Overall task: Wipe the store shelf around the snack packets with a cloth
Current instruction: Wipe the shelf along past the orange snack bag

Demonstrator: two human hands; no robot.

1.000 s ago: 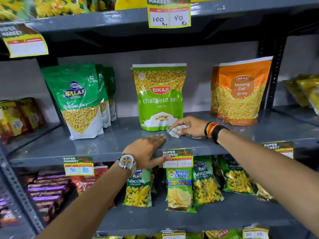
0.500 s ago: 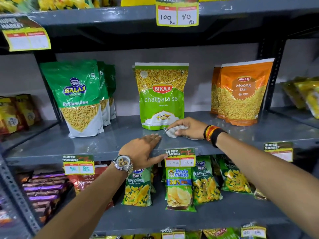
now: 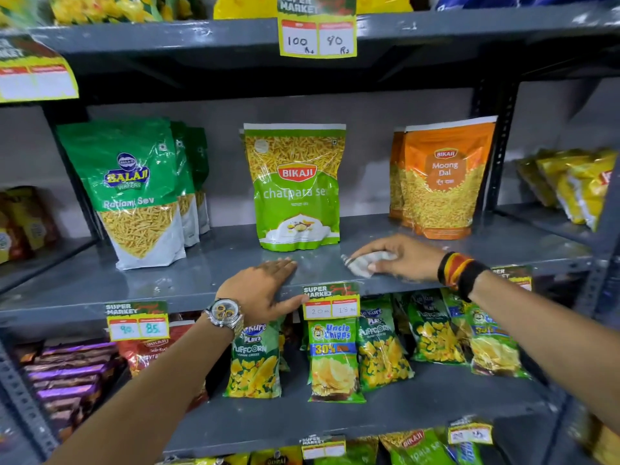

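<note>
On the grey metal shelf (image 3: 208, 270) stand three groups of snack packets: green Balaji Ratlami Sev (image 3: 134, 193) at the left, a green Bikaji Chatpata Sev (image 3: 297, 189) in the middle, orange Bikaji Moong Dal (image 3: 443, 179) at the right. My right hand (image 3: 399, 256) presses a small white cloth (image 3: 364, 261) onto the shelf, in front of the gap between the middle and right packets. My left hand (image 3: 261, 290), with a wristwatch, lies flat on the shelf's front edge, fingers spread, holding nothing.
Price tags (image 3: 330, 303) hang from the shelf edges. The lower shelf (image 3: 436, 411) holds Puffcorn and Uncle Chipps bags (image 3: 332, 357), and purple wrappers (image 3: 67, 374) at the left. An upright post (image 3: 496, 146) stands right of the Moong Dal, with yellow packets (image 3: 577, 186) beyond it.
My right hand has slid the cloth to the right along the shelf, away from the base of the Chatpata Sev packet. My left hand stays on the shelf edge.
</note>
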